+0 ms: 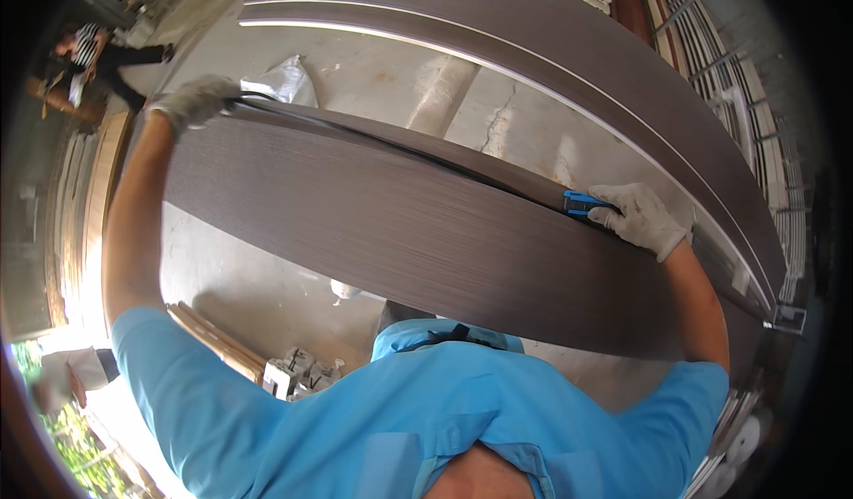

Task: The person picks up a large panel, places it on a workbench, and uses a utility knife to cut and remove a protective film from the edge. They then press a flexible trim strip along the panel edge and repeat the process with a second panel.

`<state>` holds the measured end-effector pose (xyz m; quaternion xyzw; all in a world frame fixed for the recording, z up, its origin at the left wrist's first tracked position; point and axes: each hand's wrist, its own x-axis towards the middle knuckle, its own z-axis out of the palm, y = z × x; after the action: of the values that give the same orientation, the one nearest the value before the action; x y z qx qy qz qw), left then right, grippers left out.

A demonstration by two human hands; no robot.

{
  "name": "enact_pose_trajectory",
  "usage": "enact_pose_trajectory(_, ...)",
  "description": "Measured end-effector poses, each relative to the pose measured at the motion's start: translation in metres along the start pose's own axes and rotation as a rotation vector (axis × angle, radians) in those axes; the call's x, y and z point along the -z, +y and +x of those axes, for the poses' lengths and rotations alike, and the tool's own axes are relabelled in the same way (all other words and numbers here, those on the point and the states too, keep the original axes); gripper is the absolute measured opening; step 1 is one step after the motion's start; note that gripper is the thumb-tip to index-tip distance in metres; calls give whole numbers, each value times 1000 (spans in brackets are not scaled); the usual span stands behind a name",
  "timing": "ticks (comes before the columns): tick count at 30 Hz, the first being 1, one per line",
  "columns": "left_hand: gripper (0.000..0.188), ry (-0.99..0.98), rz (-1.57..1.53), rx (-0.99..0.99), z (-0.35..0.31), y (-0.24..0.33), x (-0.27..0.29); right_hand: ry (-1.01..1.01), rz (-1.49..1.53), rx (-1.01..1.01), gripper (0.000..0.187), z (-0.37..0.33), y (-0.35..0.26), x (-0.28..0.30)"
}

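Head view: panel (400, 223) lies crosswise before wearer, dark strip (418, 154) stretched along its far edge. Left hand (197, 102) gloved, fingers look curled round strip's end, blurry though. Right hand (638, 217), gloved too, has thumb and fingers closed on blue tool (582, 203) at strip's other end; can't tell each finger. My guess: strip light, bendy, could twist, so pinch near ends. Tool probably light, hard; grip its body. Panel looks stiff, heavyish, maybe slick under gloves; take both long edges, mind corners.
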<state>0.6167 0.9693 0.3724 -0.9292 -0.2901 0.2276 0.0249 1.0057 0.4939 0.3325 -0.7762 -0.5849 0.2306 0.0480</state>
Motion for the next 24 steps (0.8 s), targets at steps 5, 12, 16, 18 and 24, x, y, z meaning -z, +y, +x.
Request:
enact_pose_trajectory(5,8,595,-474,-386,-39,-30,63,25,-11,-149,40,-13,-18,-3)
enact_pose_trajectory(12,15,546,-236,-106,-3,-12,-38,41,20,-223,41,-16,-9,-14)
enact_pose_trajectory(16,28,492,-314,-104,17,-10,-61,41,60,-250,42,-16,-8,-17)
enact_pose_trajectory(18,35,313,-687,-135,17,-18,-61,38,58,-250,43,-17,-8,-16)
enact_pose_trajectory(24,22,195,-1136,-239,0,-37,-76,53,78,-210,42,-17,-7,-17)
